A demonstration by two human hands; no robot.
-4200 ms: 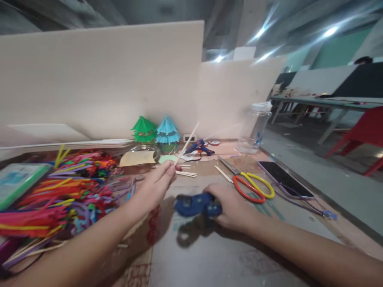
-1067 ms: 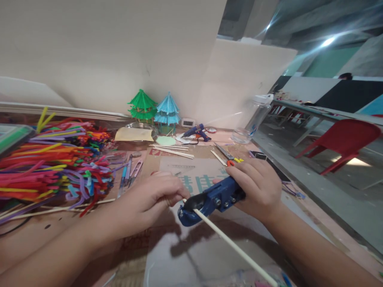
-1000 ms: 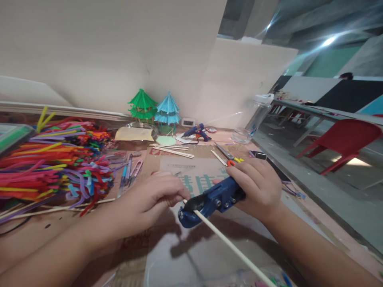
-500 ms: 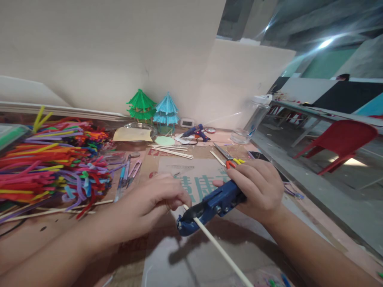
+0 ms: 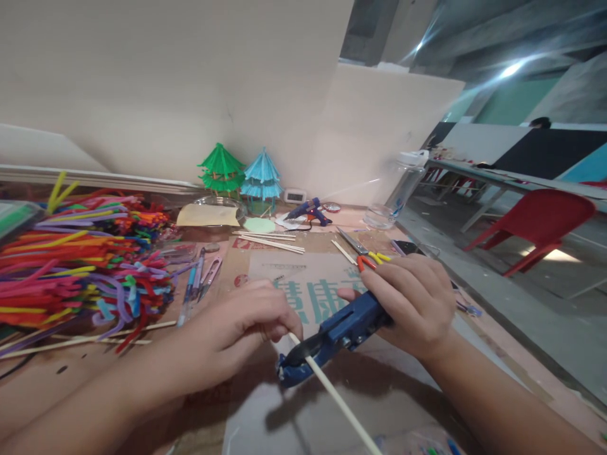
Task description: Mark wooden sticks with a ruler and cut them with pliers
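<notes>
The left hand (image 5: 237, 328) is pinching a thin wooden stick (image 5: 332, 395) by its end. The right hand (image 5: 412, 300) is gripping a blue cutter (image 5: 332, 338), whose blades are closing around the stick.

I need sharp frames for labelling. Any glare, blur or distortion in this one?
Head view: light streaks flare top right; edges bend, fisheye-like; the left hand, right hand, blue cutter and stick are fairly sharp, and they cast soft shadows on the table.

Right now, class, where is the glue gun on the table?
The glue gun lies at the back of the table by the wall, just right of the blue paper pagoda and left of the clear bottle.
</notes>
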